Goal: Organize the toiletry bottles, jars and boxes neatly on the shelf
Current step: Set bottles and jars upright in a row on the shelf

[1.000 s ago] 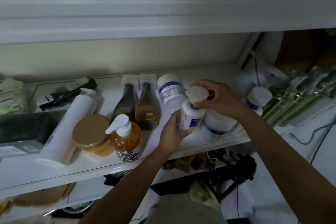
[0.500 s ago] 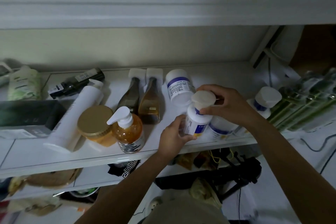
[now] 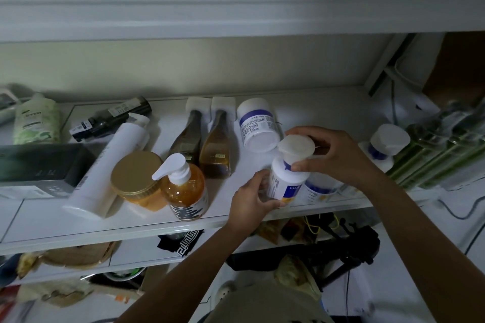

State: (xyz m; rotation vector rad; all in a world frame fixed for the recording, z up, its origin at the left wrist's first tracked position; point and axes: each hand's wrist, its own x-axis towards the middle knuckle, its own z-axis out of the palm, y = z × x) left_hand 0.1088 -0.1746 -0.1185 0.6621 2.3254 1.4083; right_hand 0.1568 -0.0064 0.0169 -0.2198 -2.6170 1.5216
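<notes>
Both hands hold a white pill bottle (image 3: 287,178) with a blue label at the front edge of the white shelf (image 3: 147,220). My left hand (image 3: 252,199) grips its lower body. My right hand (image 3: 333,152) pinches it just under the white cap. Behind it a second white bottle (image 3: 319,187) stands partly hidden. A third (image 3: 258,124) lies on its side further back, and another white-capped bottle (image 3: 385,143) lies at the right.
An amber pump bottle (image 3: 185,189), a gold-lidded jar (image 3: 136,178), a lying white tube (image 3: 110,165), two amber bottles (image 3: 202,141), a dark bottle (image 3: 112,118), a green bottle (image 3: 36,119) and a dark box (image 3: 39,165) fill the left. Green packs (image 3: 435,149) lie right.
The held bottle has stayed in both hands at about the same spot on the shelf. The camera view shifted slightly.
</notes>
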